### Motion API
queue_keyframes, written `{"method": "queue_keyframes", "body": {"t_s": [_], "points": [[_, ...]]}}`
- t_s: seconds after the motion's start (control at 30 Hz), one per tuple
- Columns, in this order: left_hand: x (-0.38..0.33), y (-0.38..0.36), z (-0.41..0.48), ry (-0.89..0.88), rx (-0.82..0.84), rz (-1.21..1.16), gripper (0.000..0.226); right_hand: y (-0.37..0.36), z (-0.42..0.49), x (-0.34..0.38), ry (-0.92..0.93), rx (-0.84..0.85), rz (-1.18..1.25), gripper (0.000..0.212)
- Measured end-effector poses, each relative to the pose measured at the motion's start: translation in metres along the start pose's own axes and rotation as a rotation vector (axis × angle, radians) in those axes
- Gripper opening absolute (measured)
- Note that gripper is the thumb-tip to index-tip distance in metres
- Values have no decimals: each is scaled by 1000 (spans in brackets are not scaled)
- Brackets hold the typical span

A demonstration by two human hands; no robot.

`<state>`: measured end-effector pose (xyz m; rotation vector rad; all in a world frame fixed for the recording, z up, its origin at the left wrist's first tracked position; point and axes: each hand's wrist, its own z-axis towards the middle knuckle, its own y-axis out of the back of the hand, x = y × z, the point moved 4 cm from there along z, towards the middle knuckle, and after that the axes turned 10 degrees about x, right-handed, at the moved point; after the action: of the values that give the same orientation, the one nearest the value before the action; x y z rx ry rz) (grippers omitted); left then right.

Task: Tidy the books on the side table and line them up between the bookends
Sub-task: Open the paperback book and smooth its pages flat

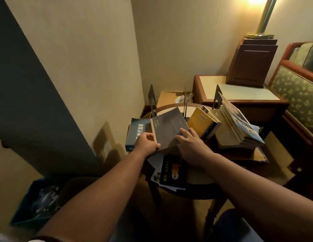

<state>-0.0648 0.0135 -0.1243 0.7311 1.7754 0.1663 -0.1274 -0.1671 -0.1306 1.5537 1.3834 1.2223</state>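
A dark grey book (169, 126) is tilted up over the round side table (195, 180). My left hand (147, 143) grips its lower left corner by the page edge, and my right hand (190, 144) holds its right edge with fingers on the cover. Beneath it to the left lies a dark blue book (137, 131). A yellow book (201, 122) leans to the right, next to a slanting stack of thin books (237, 126). A black book (175, 172) lies flat near the front. Dark metal bookends (151, 98) (217, 98) stand at the back.
A wooden nightstand (239, 95) carrying a dark wood box (250, 63) stands behind the table, with an upholstered chair (295, 95) to the right. A cardboard box (168, 98) sits in the corner. A dark bin (38, 199) is on the floor at left.
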Motion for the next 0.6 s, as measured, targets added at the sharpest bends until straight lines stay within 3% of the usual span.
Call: {"method": "queue_keyframes", "body": {"t_s": [0.3,0.43,0.6], "points": [[24,36,13,-32,-83,-5,33,-1,29,33,103,-54,-63,57],[27,48,6,-83,-66,257,36,-2,32,56,142,-101,-103,60],[18,42,0,-227,-2,714,71,4,25,65,182,-178,95,62]]}}
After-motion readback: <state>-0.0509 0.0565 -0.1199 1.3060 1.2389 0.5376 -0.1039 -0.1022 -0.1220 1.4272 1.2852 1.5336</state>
